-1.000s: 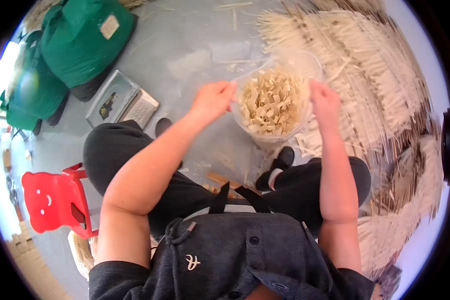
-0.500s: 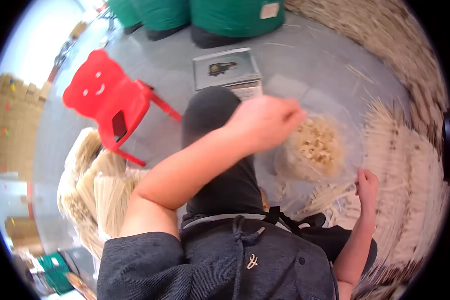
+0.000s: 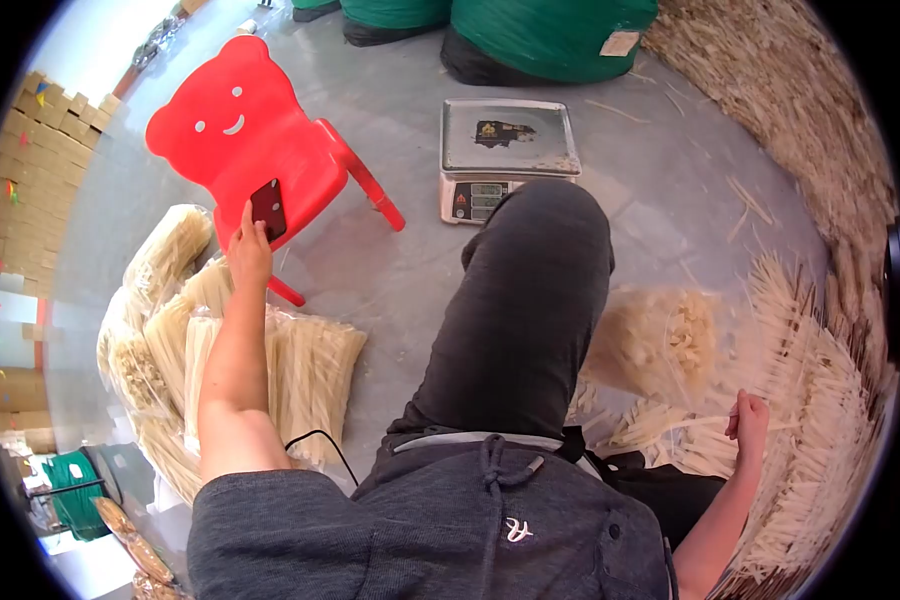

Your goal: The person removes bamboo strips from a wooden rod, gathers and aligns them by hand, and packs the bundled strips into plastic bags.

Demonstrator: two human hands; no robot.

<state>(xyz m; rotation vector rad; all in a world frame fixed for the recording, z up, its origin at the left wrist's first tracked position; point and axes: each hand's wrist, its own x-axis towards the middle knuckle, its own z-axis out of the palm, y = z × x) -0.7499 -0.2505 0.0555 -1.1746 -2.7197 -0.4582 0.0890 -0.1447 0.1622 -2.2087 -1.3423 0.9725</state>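
My left hand point(image 3: 249, 248) reaches to the seat of a small red chair point(image 3: 300, 165) with a bear-shaped back, its fingers at the edge of a dark phone point(image 3: 268, 209) lying there. Whether it grips the phone is hard to tell. On the other side, my right hand point(image 3: 747, 420) is closed beside a clear plastic bag point(image 3: 660, 340) of short pale pieces. The bag rests on the floor beyond my knee, and my right hand is apart from it. Anything inside those curled fingers is too small to make out.
A digital scale point(image 3: 510, 140) stands on the grey floor ahead of my knee. Green sacks point(image 3: 550, 40) are at the top. Wrapped bundles of pale strips point(image 3: 310, 370) lie at the left. Loose strips point(image 3: 800, 420) cover the right side. Stacked boxes point(image 3: 40, 170) stand far left.
My left hand has moved from above the bag over to the phone on the chair. The view has turned left. My right hand has left the bag's rim and stays closed near it.
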